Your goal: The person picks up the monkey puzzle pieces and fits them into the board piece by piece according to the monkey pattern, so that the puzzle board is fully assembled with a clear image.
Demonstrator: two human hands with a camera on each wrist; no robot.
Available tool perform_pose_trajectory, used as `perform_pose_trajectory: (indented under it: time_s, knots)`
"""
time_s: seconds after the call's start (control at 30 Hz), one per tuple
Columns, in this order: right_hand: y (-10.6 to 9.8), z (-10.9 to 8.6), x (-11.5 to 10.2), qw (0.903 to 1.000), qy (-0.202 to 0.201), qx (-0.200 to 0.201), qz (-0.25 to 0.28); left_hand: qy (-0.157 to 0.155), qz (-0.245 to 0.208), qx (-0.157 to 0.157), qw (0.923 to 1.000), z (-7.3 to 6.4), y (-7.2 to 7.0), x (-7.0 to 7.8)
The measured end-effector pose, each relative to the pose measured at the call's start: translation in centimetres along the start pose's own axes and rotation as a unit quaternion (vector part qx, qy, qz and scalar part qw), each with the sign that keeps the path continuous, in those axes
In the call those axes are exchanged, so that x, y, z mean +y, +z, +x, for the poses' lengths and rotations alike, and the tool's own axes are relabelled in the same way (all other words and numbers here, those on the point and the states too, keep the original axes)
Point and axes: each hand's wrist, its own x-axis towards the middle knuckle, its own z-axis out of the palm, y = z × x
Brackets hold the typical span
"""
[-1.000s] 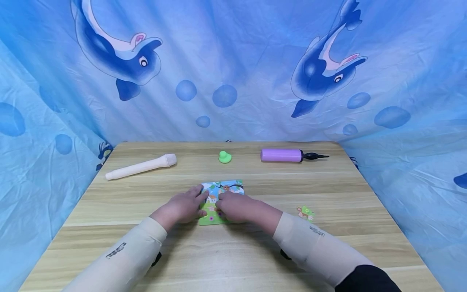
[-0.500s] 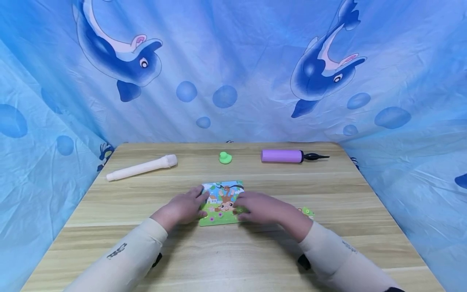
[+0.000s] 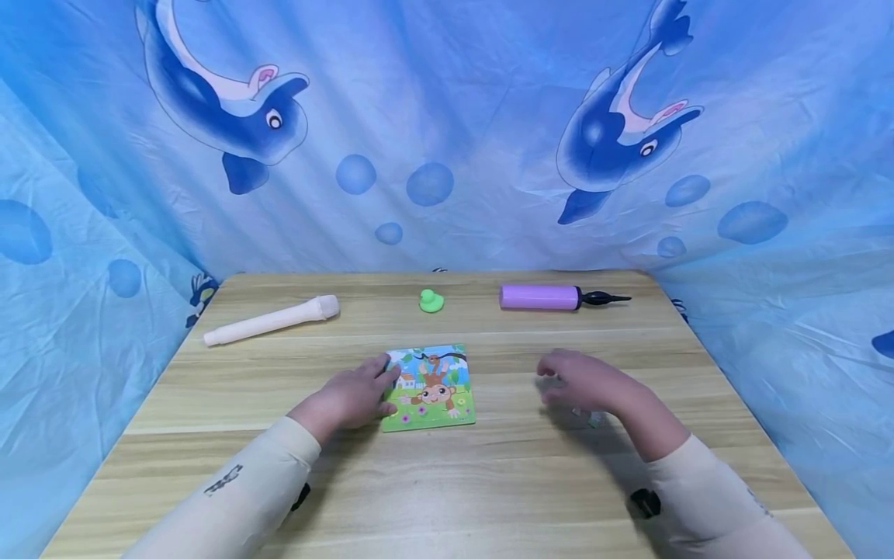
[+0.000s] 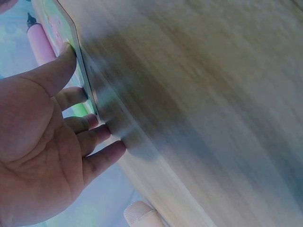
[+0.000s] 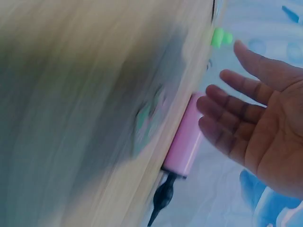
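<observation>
A jigsaw puzzle [image 3: 436,404] with a picture of a monkey hanging from a branch lies flat in the middle of the table. My left hand [image 3: 352,396] rests at its left edge; in the left wrist view the thumb and index finger touch the edge of the board [image 4: 62,21], the other fingers reaching down to the table. Off to the right, my right hand [image 3: 583,380] hovers over the table with loosely bent fingers and nothing in them. Below it lie loose puzzle pieces [image 3: 592,420], partly covered by the hand and blurred in the right wrist view.
Along the back of the table [image 3: 419,497] lie a white toy microphone [image 3: 272,321], a small green rubber duck [image 3: 431,301] and a purple balloon pump [image 3: 539,297] with a black nozzle. A blue curtain [image 3: 447,116] with dolphins hangs behind and at both sides.
My right hand has lifted off the puzzle and moved right, over the loose pieces. The puzzle's lower right, earlier covered by that hand, now shows. My left hand has stayed in place.
</observation>
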Motion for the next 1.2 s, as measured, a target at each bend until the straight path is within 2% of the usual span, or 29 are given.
perform_pose_trajectory:
  time_s: [0.13,0.27,0.53,0.67,0.93,1.07,1.2]
  knots:
    - [-0.2,-1.0,1.2,0.9970,0.067,-0.039,0.001,-0.002,-0.001,-0.006,1.0000,0.0,-0.2,0.0]
    - [0.0,-1.6,2.0,0.9920,0.104,-0.065,-0.032,-0.004,-0.001,-0.011,0.9999,-0.1,-0.3,0.1]
    - [0.7,-1.2,1.9,0.9894,0.124,-0.061,-0.043,-0.004,-0.006,-0.014,0.9999,-0.2,-0.5,0.2]
    - [0.8,-0.4,1.1,0.9915,0.107,-0.055,-0.049,-0.006,-0.006,-0.015,0.9999,-0.2,-0.6,0.2]
    - [1.6,1.6,-0.9,0.9982,0.022,-0.049,-0.026,-0.006,-0.005,-0.014,0.9999,-0.2,-0.5,0.3]
    - [1.6,3.1,-2.3,0.9973,-0.017,-0.064,0.031,-0.006,-0.003,-0.013,0.9999,-0.3,-0.5,0.3]
    - [1.4,4.7,-3.9,0.9910,-0.055,-0.065,0.103,-0.005,-0.003,-0.014,0.9999,-0.4,-0.5,0.3]
